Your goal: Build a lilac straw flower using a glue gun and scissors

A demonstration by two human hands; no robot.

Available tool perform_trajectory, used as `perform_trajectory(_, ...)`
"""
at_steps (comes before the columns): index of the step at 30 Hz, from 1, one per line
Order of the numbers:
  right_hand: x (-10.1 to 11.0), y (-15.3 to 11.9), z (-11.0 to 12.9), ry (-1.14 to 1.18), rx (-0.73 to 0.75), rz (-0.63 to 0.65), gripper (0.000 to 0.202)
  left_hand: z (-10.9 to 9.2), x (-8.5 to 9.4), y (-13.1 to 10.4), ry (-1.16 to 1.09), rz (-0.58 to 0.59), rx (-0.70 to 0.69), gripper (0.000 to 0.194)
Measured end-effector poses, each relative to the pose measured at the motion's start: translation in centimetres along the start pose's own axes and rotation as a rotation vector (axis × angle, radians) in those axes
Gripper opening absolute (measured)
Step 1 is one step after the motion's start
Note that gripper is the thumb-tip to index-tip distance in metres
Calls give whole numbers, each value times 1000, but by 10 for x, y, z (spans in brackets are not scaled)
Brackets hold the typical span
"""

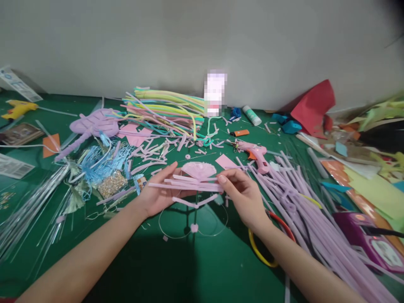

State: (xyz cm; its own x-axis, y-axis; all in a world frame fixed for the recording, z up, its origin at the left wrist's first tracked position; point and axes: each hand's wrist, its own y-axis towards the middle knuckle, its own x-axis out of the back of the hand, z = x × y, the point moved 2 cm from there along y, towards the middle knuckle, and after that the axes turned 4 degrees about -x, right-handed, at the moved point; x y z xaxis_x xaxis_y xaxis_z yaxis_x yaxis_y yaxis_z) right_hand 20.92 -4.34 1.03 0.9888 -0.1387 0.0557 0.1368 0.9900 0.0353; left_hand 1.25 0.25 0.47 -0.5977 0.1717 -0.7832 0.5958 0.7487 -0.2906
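A small lilac craft piece of chenille stems (pixel 198 184) is held up in front of me between both hands. Its top is a fan shape, with several straight stems running crosswise below. My left hand (pixel 160 191) cups it from the left, fingers behind it and partly hidden. My right hand (pixel 241 193) pinches the stem ends on the right between thumb and forefinger. Just below the piece is a bent V-shaped stem (pixel 196 204). A thin wire loop (pixel 160 225) and a little lilac knot (pixel 194 228) show lower down, over the green tabletop.
Coloured chenille stems (pixel 167 107) are piled at the back, near a blurred bright screen (pixel 215 92). A pink glue gun (pixel 257 155) and long lilac stems (pixel 303 219) lie right. Blue tassels (pixel 101 162) and a yellow glue gun (pixel 19 108) are left. Stem scraps (pixel 154 151) litter the middle.
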Motion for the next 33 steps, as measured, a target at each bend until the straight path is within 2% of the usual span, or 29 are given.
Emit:
perform_trajectory(3,0,1,2,-30,20,-5,17,-1,-2,1,45,59,-6,30)
perform_trajectory(5,2,3,4,-74,55,2,13,-3,-1,2,116,56,-17,33)
perform_trajectory(7,6,5,9,-208,188,31,7,-5,0,3,191,34,-27,34)
perform_trajectory(9,10,8,15,-419,422,65,2,-8,2,3,242,34,-23,34)
perform_trajectory(12,14,8,21,-686,714,84,12,-12,2,3,275,70,12,38)
perform_trajectory(14,15,6,23,-778,787,96,15,-13,2,4,290,80,29,36)
perform_trajectory(17,13,2,21,-849,808,105,21,-13,3,6,321,45,25,34)
perform_trajectory(21,9,-3,19,-914,796,78,31,-11,5,7,345,24,20,31)
perform_trajectory(23,6,-4,20,-871,797,47,31,-12,6,7,344,15,23,28)
perform_trajectory(25,5,-3,20,-764,736,9,25,-13,6,7,344,10,33,25)
perform_trajectory(29,7,4,15,-469,366,2,8,-14,5,8,354,5,42,22)
perform_trajectory(33,8,8,9,-278,62,88,17,-22,3,9,398,33,79,21)
